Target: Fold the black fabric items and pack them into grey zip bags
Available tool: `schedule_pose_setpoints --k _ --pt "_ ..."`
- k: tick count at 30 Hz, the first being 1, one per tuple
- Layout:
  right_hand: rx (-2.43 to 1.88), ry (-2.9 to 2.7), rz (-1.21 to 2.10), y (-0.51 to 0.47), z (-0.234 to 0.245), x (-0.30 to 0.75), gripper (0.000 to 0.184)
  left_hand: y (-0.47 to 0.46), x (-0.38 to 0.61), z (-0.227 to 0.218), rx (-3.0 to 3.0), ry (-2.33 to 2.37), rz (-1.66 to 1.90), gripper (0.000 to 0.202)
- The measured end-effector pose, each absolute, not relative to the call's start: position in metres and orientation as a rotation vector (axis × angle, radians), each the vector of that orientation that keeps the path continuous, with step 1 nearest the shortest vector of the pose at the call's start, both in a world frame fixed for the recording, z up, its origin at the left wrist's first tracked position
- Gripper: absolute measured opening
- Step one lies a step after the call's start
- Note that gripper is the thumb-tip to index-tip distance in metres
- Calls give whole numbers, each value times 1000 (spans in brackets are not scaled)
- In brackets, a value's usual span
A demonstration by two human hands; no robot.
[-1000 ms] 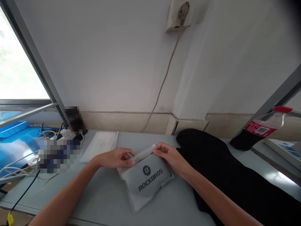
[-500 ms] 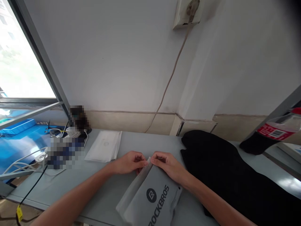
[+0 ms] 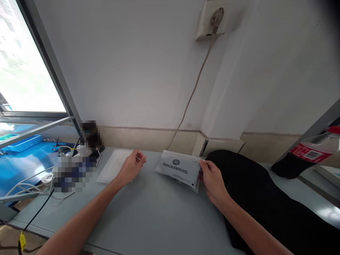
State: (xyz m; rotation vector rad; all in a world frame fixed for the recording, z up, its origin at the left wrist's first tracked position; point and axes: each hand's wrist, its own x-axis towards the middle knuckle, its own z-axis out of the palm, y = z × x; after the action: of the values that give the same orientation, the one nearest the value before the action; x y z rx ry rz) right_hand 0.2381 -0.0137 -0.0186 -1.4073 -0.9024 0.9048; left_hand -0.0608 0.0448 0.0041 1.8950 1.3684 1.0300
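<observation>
My right hand [image 3: 214,179] pinches the right end of a frosted plastic bag [image 3: 177,171] printed with a black ROCKBROS logo. The bag is held tilted toward me above the grey tabletop, its print upright, and its contents are hidden. To the left, my left hand [image 3: 132,165] is off the bag, loosely curled with thumb and fingers apart and nothing visible in it. Beneath that hand lies a small stack of white, flat plastic packages [image 3: 113,164], partly covered by the hand and wrist. I cannot tell whether the hand touches them.
Black cloth [image 3: 247,191] spreads over the right of the table [image 3: 159,219], beside my right forearm. A cola bottle [image 3: 305,156] leans at the far right. Cables [image 3: 23,186] lie at the left near blurred items. A cord [image 3: 195,88] hangs from the wall socket [image 3: 212,19].
My left hand has let go of the bag and moved left and up to the white packages. The right hand has moved the bag up and to the right, turning its print upright.
</observation>
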Motion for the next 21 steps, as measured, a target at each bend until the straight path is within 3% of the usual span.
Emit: schedule_pose_setpoints --k 5,10,14,21 --pt "-1372 -1044 1213 -20 -14 228 29 50 -69 5 2080 1487 989 25" --pt "-1163 -1707 1752 -38 -1 216 41 44 -71 7 2309 1281 965 27" --pt "-1147 -1778 1736 -40 1 217 48 31 -58 -8 2407 916 790 37" --pt "-1164 -1759 1740 -35 -6 217 50 23 -45 -40 2468 981 848 48"
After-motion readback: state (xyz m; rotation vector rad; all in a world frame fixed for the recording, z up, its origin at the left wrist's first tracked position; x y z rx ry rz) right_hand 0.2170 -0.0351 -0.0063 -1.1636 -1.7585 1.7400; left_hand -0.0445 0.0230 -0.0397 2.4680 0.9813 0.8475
